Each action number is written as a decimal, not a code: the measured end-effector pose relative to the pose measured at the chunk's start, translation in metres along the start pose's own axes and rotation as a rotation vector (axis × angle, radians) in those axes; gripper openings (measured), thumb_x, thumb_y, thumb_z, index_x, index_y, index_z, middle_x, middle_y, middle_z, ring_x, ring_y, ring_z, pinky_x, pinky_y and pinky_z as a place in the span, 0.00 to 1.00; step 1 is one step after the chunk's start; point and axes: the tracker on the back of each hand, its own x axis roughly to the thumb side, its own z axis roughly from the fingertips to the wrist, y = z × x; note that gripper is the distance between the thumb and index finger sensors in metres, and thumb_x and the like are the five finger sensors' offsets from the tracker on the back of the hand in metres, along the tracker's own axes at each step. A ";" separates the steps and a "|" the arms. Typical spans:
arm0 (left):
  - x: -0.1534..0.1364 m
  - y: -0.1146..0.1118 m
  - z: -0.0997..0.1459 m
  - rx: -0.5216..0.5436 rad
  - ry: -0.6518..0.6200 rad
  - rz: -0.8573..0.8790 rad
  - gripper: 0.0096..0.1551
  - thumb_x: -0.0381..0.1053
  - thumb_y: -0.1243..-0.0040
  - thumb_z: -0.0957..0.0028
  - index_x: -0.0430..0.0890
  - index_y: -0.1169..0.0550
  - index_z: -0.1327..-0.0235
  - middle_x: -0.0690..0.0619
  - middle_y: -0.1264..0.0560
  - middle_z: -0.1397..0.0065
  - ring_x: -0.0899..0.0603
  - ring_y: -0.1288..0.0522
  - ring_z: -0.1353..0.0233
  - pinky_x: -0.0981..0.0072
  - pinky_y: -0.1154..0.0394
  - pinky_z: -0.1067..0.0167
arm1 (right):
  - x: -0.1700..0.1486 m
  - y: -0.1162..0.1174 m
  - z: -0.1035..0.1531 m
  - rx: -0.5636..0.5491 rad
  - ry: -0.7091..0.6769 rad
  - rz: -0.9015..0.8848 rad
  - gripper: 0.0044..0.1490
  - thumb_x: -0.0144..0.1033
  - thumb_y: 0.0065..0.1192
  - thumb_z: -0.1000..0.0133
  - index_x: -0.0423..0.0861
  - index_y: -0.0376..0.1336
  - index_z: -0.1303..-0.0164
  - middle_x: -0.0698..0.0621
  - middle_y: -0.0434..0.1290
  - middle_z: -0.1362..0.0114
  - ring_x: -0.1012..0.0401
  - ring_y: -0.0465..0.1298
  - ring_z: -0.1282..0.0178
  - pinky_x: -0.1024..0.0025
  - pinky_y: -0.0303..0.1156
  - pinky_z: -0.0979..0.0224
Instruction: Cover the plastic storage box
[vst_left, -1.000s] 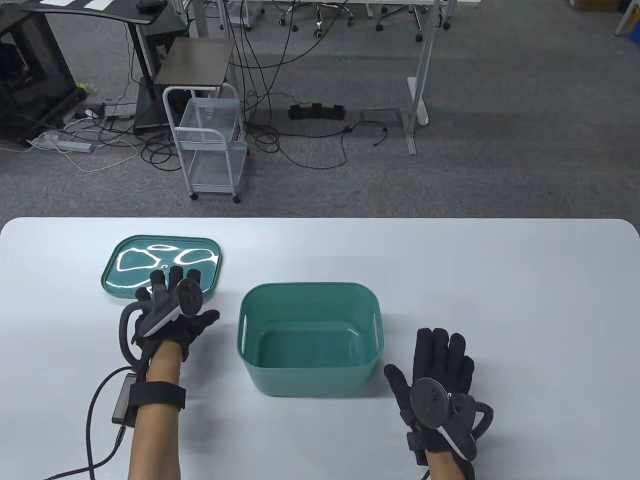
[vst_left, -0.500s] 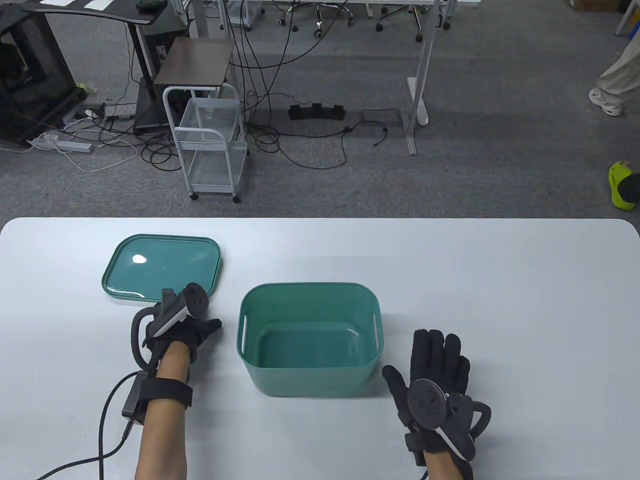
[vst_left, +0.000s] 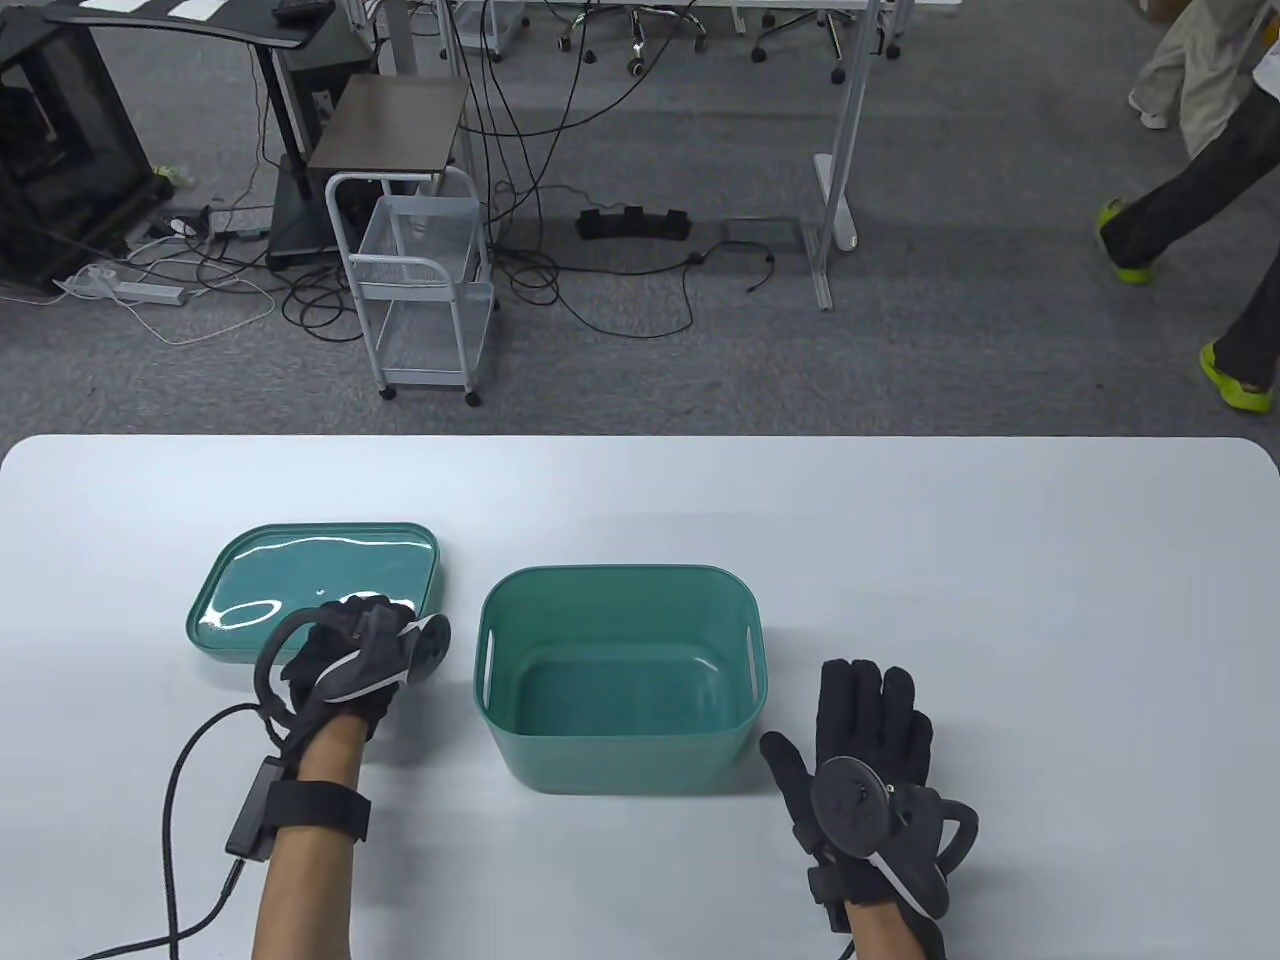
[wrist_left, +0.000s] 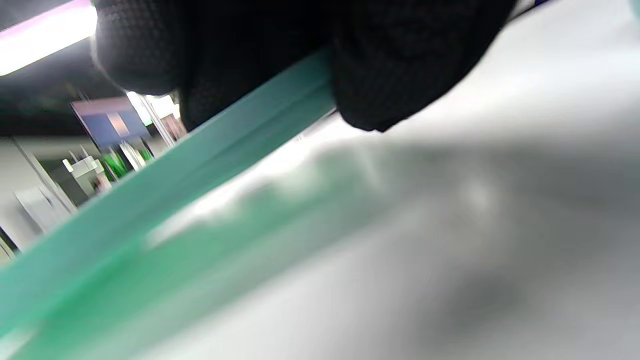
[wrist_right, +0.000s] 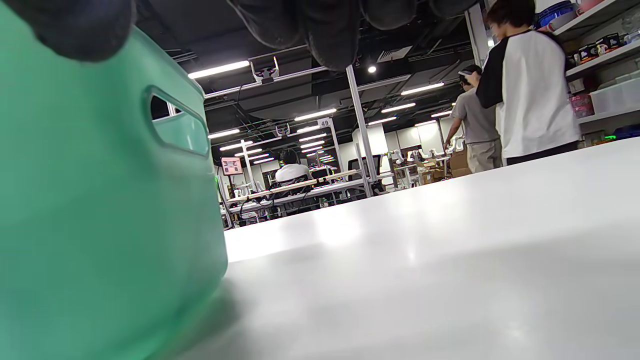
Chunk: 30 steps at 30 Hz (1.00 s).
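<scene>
The lid (vst_left: 315, 585) lies just left of the open box (vst_left: 618, 675), its near edge pinched by the left hand (vst_left: 345, 665) fingers (wrist_left: 395, 70). It looks light, stiff and glossy (probably slippery), so grip the rim. The right hand (vst_left: 865, 770) rests flat and released on the surface (vst_left: 1000, 600).

Open green box (vst_left: 618, 678), lid (vst_left: 315, 580) beside

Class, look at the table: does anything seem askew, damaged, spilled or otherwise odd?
Nothing is spilled or visibly damaged. The green lid is off the open storage box, lying to its left, with the left hand gripping its near edge. The right hand lies flat on the table beside the box.
</scene>
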 end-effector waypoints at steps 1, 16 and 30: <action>-0.004 0.008 0.003 0.044 0.011 -0.012 0.25 0.52 0.25 0.57 0.51 0.21 0.47 0.50 0.20 0.44 0.41 0.16 0.45 0.50 0.20 0.40 | 0.000 0.000 0.000 -0.001 0.000 -0.002 0.59 0.71 0.48 0.45 0.44 0.45 0.13 0.36 0.52 0.09 0.37 0.46 0.12 0.36 0.48 0.20; -0.017 0.176 0.107 0.877 0.237 0.324 0.23 0.51 0.24 0.57 0.56 0.20 0.48 0.54 0.21 0.43 0.43 0.18 0.42 0.54 0.22 0.37 | 0.000 0.000 0.000 0.001 -0.007 -0.026 0.58 0.71 0.48 0.45 0.44 0.46 0.13 0.37 0.53 0.10 0.37 0.47 0.12 0.37 0.49 0.20; 0.087 0.151 0.147 1.037 0.051 0.426 0.20 0.50 0.24 0.57 0.62 0.22 0.53 0.59 0.23 0.40 0.45 0.20 0.35 0.55 0.24 0.31 | -0.001 -0.001 0.001 0.001 -0.005 -0.028 0.58 0.71 0.48 0.45 0.43 0.46 0.14 0.37 0.53 0.10 0.37 0.47 0.12 0.37 0.49 0.20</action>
